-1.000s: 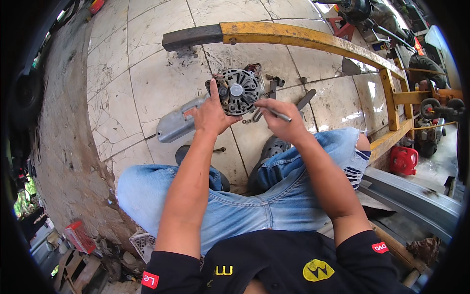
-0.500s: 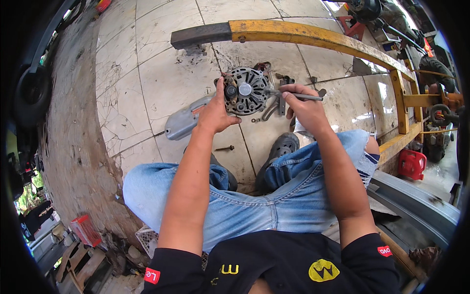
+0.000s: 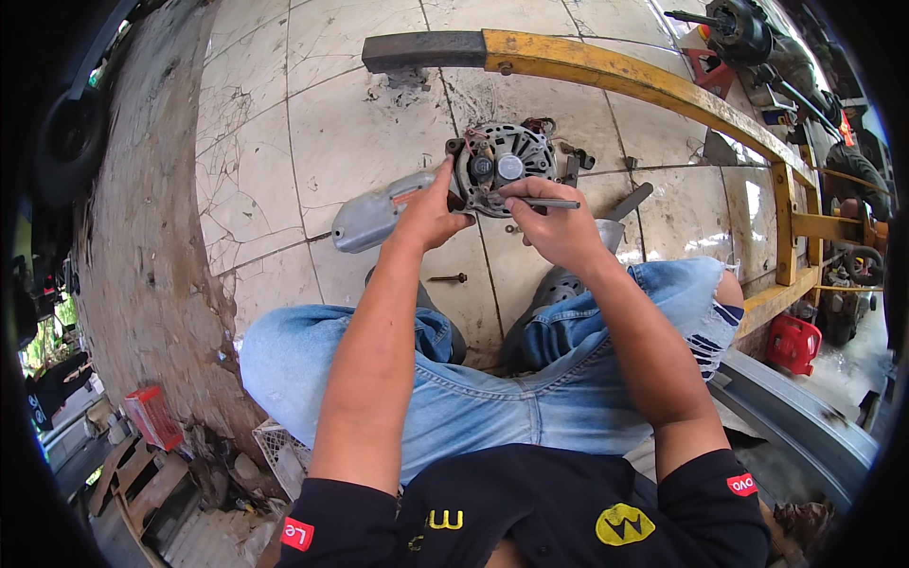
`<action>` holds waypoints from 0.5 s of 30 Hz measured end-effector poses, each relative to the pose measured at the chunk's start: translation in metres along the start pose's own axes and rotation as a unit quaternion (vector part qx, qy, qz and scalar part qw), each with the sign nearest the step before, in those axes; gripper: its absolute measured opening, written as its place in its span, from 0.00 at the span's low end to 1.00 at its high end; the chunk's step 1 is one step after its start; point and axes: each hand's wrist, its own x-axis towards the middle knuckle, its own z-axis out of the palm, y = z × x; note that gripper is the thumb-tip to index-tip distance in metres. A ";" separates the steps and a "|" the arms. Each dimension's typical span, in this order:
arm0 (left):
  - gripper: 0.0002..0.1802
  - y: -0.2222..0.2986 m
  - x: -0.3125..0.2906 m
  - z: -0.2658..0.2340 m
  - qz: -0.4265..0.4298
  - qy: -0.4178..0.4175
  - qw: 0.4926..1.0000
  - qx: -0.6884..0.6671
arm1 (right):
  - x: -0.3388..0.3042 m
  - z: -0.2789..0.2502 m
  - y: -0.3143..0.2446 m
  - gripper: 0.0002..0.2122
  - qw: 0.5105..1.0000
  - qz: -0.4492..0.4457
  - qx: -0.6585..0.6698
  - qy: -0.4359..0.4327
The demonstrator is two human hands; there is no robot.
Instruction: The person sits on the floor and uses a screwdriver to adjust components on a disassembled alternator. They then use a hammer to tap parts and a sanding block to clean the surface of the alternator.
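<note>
A grey round alternator [image 3: 533, 159] with a slotted end cover lies on the tiles in front of me. My left hand [image 3: 432, 210] holds it at its left edge, thumb apart from the fingers; some fingertips are hidden. In a pinch, my right hand [image 3: 559, 222] grips a slim grey rod-like tool [image 3: 554, 203] over the alternator's near side. The tool's working tip is too small to make out. A rounded grey metal cover [image 3: 365, 220] rests left of the alternator, and a bolt [image 3: 448, 278] lies nearer to me.
Beyond the alternator runs a yellow steel frame [image 3: 606, 71] with a dark end, reaching round to the right. Small metal parts [image 3: 578, 156] and a flat dark bar [image 3: 632, 201] lie on the right. A red container [image 3: 793, 343] stands farther right. My shoes flank the near tiles.
My right hand has brought the tool left and nearer, from the alternator's right side to its near side. My left hand stays at the left edge. The whole view has shifted slightly.
</note>
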 end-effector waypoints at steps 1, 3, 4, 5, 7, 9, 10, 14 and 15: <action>0.60 -0.010 0.001 0.005 0.025 0.017 0.999 0.018 | 0.001 0.001 -0.010 0.09 1.000 0.022 0.009 -0.008; 0.56 -0.019 0.004 0.010 0.033 -0.001 0.999 0.020 | 0.005 0.004 -0.015 0.09 1.000 0.015 0.010 -0.004; 0.55 -0.018 0.005 0.012 0.028 -0.002 1.000 0.009 | 0.009 0.004 -0.015 0.09 1.000 -0.014 0.001 0.007; 0.54 -0.016 0.005 0.015 0.022 -0.002 1.000 -0.002 | 0.012 0.005 -0.014 0.09 0.999 -0.043 -0.008 0.018; 0.52 -0.017 0.009 0.016 0.007 -0.015 0.999 -0.029 | 0.011 0.007 -0.005 0.08 0.990 -0.129 -0.061 -0.002; 0.50 -0.022 0.008 0.014 0.009 -0.004 1.000 -0.017 | 0.010 0.009 0.001 0.10 0.957 -0.243 -0.156 -0.018; 0.50 -0.024 0.007 0.012 0.009 0.003 1.000 -0.011 | 0.008 0.007 -0.002 0.09 0.965 -0.204 -0.162 -0.036; 0.47 -0.034 0.005 0.014 0.003 0.014 1.000 0.002 | 0.001 0.003 -0.019 0.08 0.977 -0.137 -0.150 -0.057; 0.47 -0.029 0.006 0.012 -0.005 0.002 1.000 -0.002 | -0.001 0.000 -0.020 0.08 0.979 -0.138 -0.139 -0.048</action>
